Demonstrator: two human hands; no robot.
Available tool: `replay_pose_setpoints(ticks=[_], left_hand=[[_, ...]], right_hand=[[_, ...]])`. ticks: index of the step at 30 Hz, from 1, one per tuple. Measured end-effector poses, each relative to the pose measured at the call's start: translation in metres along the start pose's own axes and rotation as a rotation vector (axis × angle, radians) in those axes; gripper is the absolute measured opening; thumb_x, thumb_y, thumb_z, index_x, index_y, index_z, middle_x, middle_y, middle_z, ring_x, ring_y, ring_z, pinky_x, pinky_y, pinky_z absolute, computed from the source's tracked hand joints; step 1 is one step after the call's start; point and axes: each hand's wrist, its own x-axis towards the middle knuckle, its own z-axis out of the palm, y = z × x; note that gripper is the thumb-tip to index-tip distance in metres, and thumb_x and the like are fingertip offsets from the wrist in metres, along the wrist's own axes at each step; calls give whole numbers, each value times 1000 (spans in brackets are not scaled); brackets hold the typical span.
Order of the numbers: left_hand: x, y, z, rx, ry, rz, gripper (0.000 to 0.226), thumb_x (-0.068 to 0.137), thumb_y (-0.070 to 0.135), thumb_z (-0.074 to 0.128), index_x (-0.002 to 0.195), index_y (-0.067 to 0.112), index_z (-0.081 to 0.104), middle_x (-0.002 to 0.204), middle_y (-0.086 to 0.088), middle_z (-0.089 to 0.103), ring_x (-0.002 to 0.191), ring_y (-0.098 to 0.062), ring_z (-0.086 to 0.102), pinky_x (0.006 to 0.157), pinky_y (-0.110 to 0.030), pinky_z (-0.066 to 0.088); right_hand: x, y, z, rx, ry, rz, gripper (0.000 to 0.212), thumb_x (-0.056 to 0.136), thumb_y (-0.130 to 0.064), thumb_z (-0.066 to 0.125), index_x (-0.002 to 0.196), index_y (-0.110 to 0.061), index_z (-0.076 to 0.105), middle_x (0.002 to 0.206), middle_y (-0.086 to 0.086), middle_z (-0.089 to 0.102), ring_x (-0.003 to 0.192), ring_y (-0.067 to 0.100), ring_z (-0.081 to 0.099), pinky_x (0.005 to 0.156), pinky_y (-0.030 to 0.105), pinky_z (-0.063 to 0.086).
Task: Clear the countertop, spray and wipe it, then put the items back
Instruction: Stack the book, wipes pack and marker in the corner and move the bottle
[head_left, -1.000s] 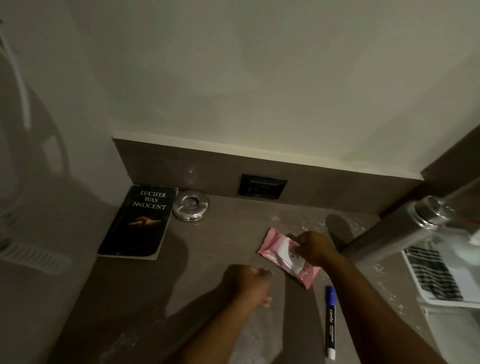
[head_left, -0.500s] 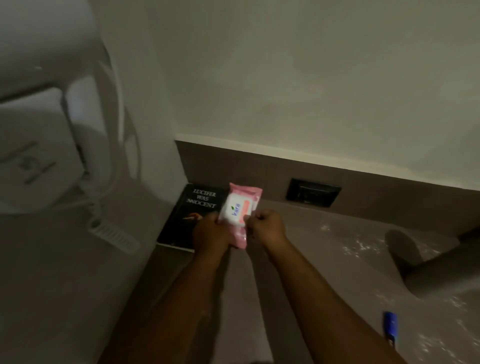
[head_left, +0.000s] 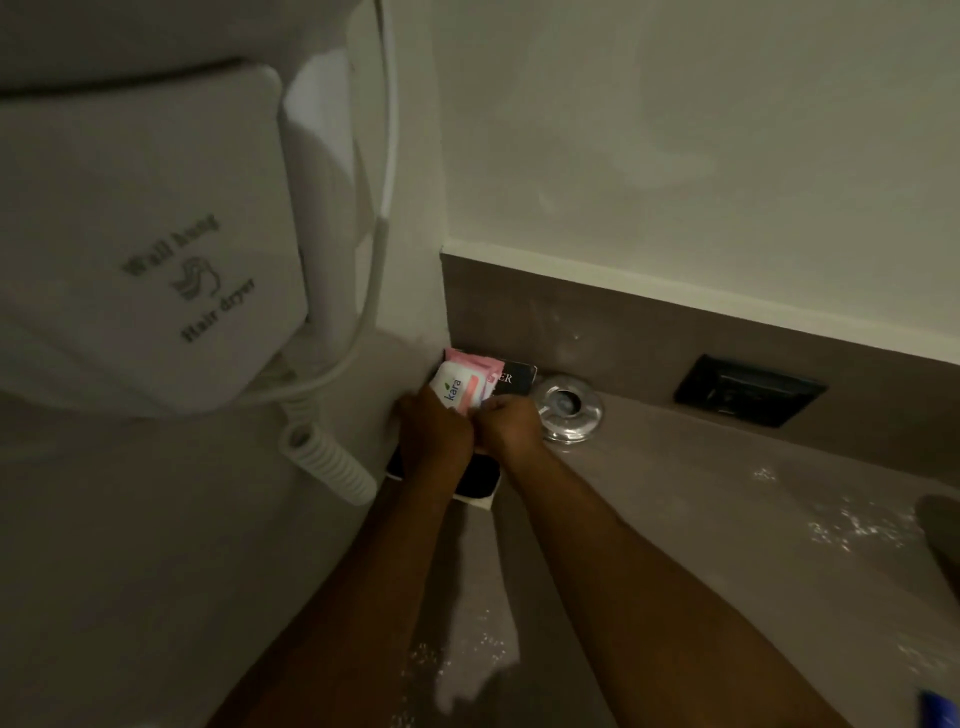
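Observation:
A pink and white wipes packet (head_left: 460, 385) stands upright in the back left corner, over the black book (head_left: 514, 375) that lies on the grey countertop (head_left: 701, 519). My left hand (head_left: 434, 434) grips the packet's lower left side. My right hand (head_left: 506, 423) pinches its lower right edge. Both hands hide most of the book; only its top right corner and near edge show. A round metal ashtray (head_left: 570, 409) sits just right of my right hand.
A white wall-hung hair dryer (head_left: 140, 260) with a coiled cord (head_left: 332, 462) juts out on the left wall near my left arm. A black socket plate (head_left: 748, 389) is in the backsplash. A blue marker (head_left: 943, 709) lies at the bottom right. Wet streaks glint on the counter.
Both hands carried the wipes packet from the middle of the counter to the back left corner over the book. The view swung left and closer, bringing the hair dryer in.

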Motion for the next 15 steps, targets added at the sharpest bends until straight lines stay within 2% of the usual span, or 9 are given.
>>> replay_pose_setpoints(ticks=[2, 3, 4, 6, 8, 10, 11, 13, 15], left_hand=[[-17, 1, 0, -6, 47, 25, 43, 92, 17, 57, 132, 4, 48, 135, -16, 48, 120, -34, 53, 97, -39, 45], [-31, 0, 1, 9, 66, 95, 42, 93, 15, 55, 133, 4, 48, 135, -18, 47, 122, -35, 51, 100, -40, 41], [-47, -3, 5, 11, 62, 197, 38, 92, 10, 54, 129, 2, 52, 133, -21, 49, 122, -37, 50, 102, -40, 38], [-87, -9, 24, -19, -17, 354, 27, 89, 2, 53, 114, -2, 62, 116, -25, 59, 111, -38, 55, 96, -40, 39], [-138, -15, 54, -17, -209, 326, 22, 88, 3, 53, 105, 1, 66, 106, -21, 65, 103, -35, 61, 90, -36, 43], [-190, -14, 84, -4, -451, 287, 25, 90, 6, 53, 109, 5, 68, 109, -17, 68, 106, -33, 63, 89, -32, 45], [-216, -12, 97, 18, -562, 316, 24, 90, 5, 53, 108, 4, 69, 109, -16, 70, 106, -32, 64, 87, -27, 42], [-263, -9, 120, 90, -748, 443, 21, 89, 5, 54, 101, 3, 71, 106, -14, 71, 105, -28, 63, 70, -17, 31], [-300, -10, 139, 242, -867, 549, 19, 91, 19, 56, 98, 12, 71, 102, -7, 72, 98, -23, 64, 65, -15, 28]], right_hand=[[-13, 4, -17, 42, 39, -12, 16, 87, -5, 62, 73, -11, 64, 80, 19, 69, 66, 27, 64, 65, 42, 59], [-23, 8, -31, 62, 71, -28, 19, 88, -5, 62, 70, -13, 63, 72, 12, 66, 60, 21, 59, 60, 36, 54], [-35, 16, -51, 54, 126, -60, 20, 88, -8, 63, 69, -14, 63, 66, 6, 62, 58, 17, 56, 59, 33, 50], [-60, 39, -105, -6, 265, -84, 19, 86, -14, 66, 68, -18, 65, 66, 1, 63, 61, 15, 57, 66, 35, 49], [-92, 70, -170, -63, 434, -2, 19, 86, -15, 67, 69, -23, 65, 76, 7, 71, 72, 22, 66, 76, 43, 56], [-131, 93, -233, -159, 605, 93, 20, 86, -18, 66, 69, -26, 64, 86, 11, 73, 83, 29, 70, 84, 50, 56], [-151, 105, -260, -215, 669, 129, 19, 86, -20, 66, 68, -26, 64, 85, 12, 73, 84, 30, 70, 83, 52, 56], [-188, 125, -302, -315, 750, 203, 16, 86, -24, 67, 71, -19, 69, 80, 15, 73, 79, 32, 70, 79, 52, 56], [-214, 146, -327, -420, 743, 341, 24, 86, -30, 66, 71, -12, 69, 74, 14, 72, 74, 31, 70, 76, 48, 57]])
